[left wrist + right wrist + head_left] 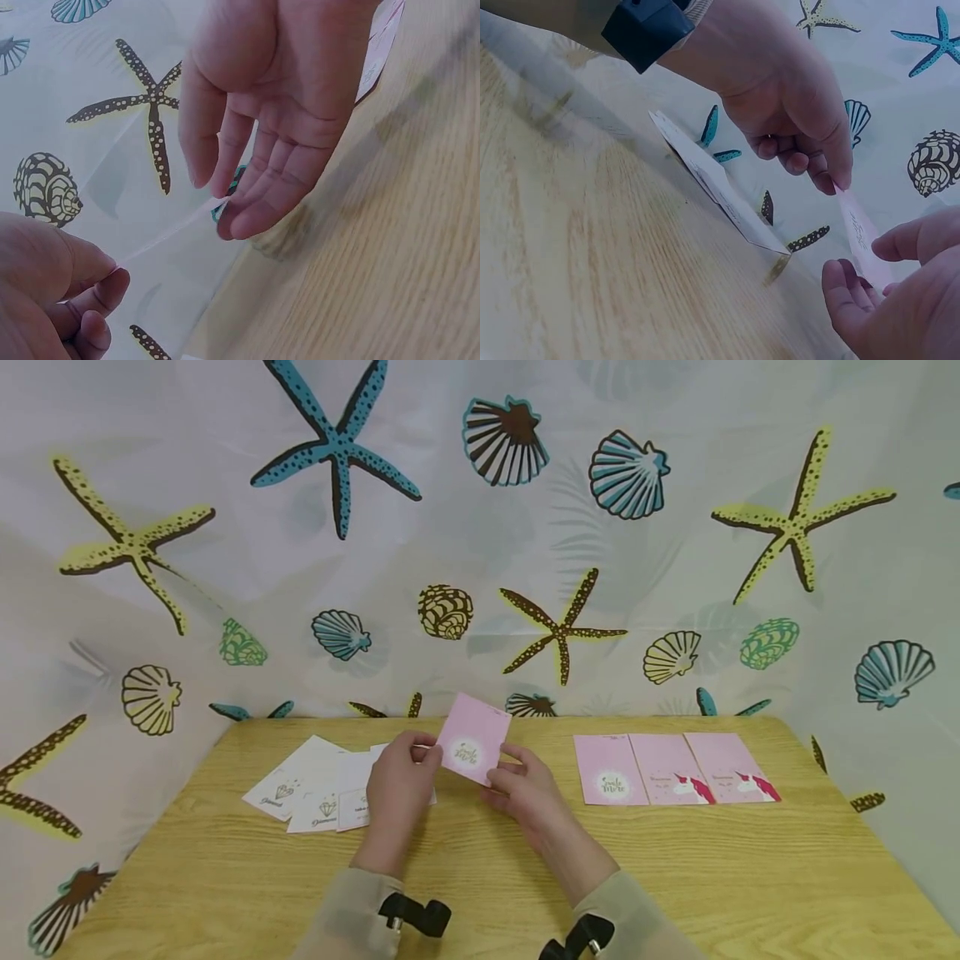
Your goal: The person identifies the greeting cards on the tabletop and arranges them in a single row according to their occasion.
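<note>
One pink card (474,727), pinched at both sides

Only the head view shows nearly the card's full face, a pale lettered circle toward its lower end, held above the wooden table (480,877) between overlapping white cards (333,781) and a row of three pink cards (667,764). From the left wrist it thins to a slanting edge; the right wrist catches lettering obliquely. The left hand (401,785) pinches its left edge, thumb against fingers; the right hand (528,787) grips its right edge near the lower corner.
</note>
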The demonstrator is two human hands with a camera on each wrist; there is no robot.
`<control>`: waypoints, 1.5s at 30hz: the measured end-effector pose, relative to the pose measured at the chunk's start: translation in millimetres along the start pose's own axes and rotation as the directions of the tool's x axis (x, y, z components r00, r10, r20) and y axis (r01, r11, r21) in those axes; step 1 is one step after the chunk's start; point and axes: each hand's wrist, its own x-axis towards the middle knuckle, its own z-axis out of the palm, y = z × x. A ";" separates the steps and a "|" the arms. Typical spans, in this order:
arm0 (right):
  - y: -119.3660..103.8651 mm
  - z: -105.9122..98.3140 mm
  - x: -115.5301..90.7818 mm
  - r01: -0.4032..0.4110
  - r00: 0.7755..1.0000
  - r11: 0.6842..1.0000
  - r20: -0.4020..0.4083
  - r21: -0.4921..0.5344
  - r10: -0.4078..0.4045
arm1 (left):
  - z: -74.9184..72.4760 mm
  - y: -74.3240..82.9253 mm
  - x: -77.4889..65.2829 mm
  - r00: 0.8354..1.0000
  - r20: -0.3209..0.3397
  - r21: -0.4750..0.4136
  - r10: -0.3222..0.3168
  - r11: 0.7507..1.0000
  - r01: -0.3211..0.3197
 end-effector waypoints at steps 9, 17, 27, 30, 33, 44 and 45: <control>-4.8 -2.8 -0.4 0.051 0.995 0.999 -0.088 -0.007 -0.052 | 4.0 8.4 -4.6 0.999 0.035 0.014 -0.007 1.000 0.007; -10.6 -17.6 -4.1 0.088 0.988 0.994 -0.123 -0.066 -0.096 | 12.3 17.6 -11.8 0.998 0.069 0.022 -0.006 1.000 0.005; -22.7 -46.4 -9.8 0.092 0.978 0.989 -0.178 -0.112 -0.111 | 33.6 30.9 -17.1 0.994 0.106 0.030 0.018 0.999 -0.021; -26.1 -54.9 -12.3 0.084 0.973 0.986 -0.200 -0.142 -0.112 | 40.3 35.1 -19.2 0.992 0.121 0.026 0.027 0.999 -0.030; -28.9 -63.4 -14.6 0.080 0.971 0.977 -0.205 -0.197 -0.121 | 46.7 38.8 -21.4 0.990 0.133 0.028 0.038 0.999 -0.043; -34.5 -89.5 -18.4 0.073 0.973 0.907 -0.169 -0.415 -0.155 | 70.5 45.1 -29.0 0.983 0.173 0.071 0.054 0.995 -0.067; -34.7 -91.5 -18.0 0.073 0.973 0.898 -0.165 -0.435 -0.159 | 72.3 45.2 -29.3 0.983 0.176 0.078 0.056 0.994 -0.070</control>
